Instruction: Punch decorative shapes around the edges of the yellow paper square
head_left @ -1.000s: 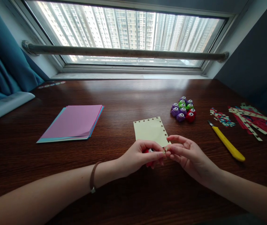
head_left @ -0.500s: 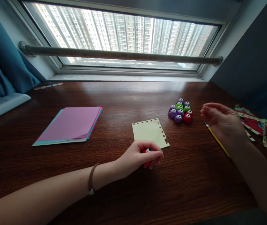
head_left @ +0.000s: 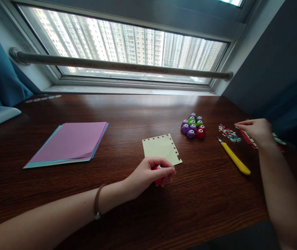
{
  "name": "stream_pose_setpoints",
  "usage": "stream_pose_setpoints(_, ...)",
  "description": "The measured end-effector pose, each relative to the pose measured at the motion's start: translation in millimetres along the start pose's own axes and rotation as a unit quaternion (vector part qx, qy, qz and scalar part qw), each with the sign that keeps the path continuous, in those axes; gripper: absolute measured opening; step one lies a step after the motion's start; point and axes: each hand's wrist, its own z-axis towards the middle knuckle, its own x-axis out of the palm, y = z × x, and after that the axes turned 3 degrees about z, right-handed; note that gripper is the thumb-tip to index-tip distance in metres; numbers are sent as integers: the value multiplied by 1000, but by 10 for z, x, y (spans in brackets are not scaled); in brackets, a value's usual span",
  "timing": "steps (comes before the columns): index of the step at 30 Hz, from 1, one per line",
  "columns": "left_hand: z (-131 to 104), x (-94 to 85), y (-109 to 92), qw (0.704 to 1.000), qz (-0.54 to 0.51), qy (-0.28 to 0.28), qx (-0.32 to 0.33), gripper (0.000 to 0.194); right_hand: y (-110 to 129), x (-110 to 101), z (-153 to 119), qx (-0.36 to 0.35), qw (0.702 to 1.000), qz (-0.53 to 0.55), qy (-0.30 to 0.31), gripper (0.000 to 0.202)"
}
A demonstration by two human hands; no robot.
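Note:
My left hand [head_left: 148,173] is closed around a red paper punch [head_left: 158,178], mostly hidden by the fingers, just below a pale yellow sheet of paper [head_left: 158,149]. Small star-shaped holes run along the sheet's top and right edges, and its lower right corner is notched. Far to the right, my right hand [head_left: 257,130] hovers at a heap of paper strips [head_left: 247,139], thumb and fingertips pinched together; whatever is between them is too small to make out. Left of that hand lie tiny colored paper bits [head_left: 229,133] and a yellow craft knife [head_left: 234,158].
Several purple, green and red paper punches [head_left: 193,125] stand in a cluster behind the yellow sheet. A stack of pink and blue paper [head_left: 72,140] lies on the left of the wooden table [head_left: 127,111]. Beyond are a metal bar [head_left: 119,66] and a window.
My right hand has moved right to the paper strips, uncovering the colored bits and the craft knife. The left hand keeps its grip on the red punch. The view has shifted slightly right.

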Motion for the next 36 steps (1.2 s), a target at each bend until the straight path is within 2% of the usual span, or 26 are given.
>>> stream_pose_setpoints(4, 1, 3, -16, 1000, -5, 3, -3, 20, 213, 100, -110, -32, 995, -35, -87, 18)
stream_pose_setpoints(6, 2, 2, -22, 1000, -4, 2, -4, 21, 456, 244, -316, -73, 994, -6, -84, 23)
stream_pose_setpoints(7, 3, 1, -23, 1000, 0, 2, -6, 21, 601, 337, -459, -103, 993, 26, -56, 23)
stream_pose_setpoints(9, 5, -4, -20, 1000, 16, 5, -9, 21, 892, 539, -802, -166, 969, 160, 87, 16)
stream_pose_setpoints(10, 6, -6, -18, 1000, 26, 8, -11, 21, 1020, 638, -984, -186, 947, 187, 184, 12)
stream_pose_setpoints(11, 8, -8, -15, 999, 36, 11, -12, 20, 1126, 729, -1158, -214, 913, 205, 279, 12)
stream_pose_setpoints(13, 13, -8, -9, 999, 50, 16, -9, 19, 1259, 876, -1451, -250, 845, 235, 411, 22)
stream_pose_setpoints(14, 15, -7, -7, 998, 56, 21, -6, 18, 1288, 929, -1558, -261, 822, 250, 440, 24)
stream_pose_setpoints(16, 15, -5, -5, 997, 65, 29, 0, 18, 1295, 998, -1694, -268, 804, 269, 458, 21)
stream_pose_setpoints(19, 8, -8, -3, 997, 75, 31, 1, 16, 1255, 1038, -1763, -268, 814, 278, 435, 12)
stream_pose_setpoints(23, 4, -24, 10, 998, 58, 16, 4, 17, 1222, 1053, -1786, -264, 845, 273, 376, 3)
stream_pose_setpoints(29, 14, -37, 23, 998, 57, 30, 4, 20, 1215, 1011, -1679, -259, 900, 221, 274, 7)
stream_pose_setpoints(31, 4, -30, 22, 997, 70, 32, -2, 19, 1196, 931, -1537, -235, 933, 192, 192, 6)
stream_pose_setpoints(33, -10, -19, 18, 997, 76, 28, -6, 19, 1129, 812, -1334, -223, 961, 147, 74, 8)
stream_pose_setpoints(35, -19, -12, 16, 997, 79, 21, -4, 20, 979, 658, -1076, -222, 970, 95, -38, 15)
stream_pose_setpoints(36, -21, -11, 17, 997, 80, 16, 0, 21, 867, 569, -931, -212, 972, 74, -70, 18)
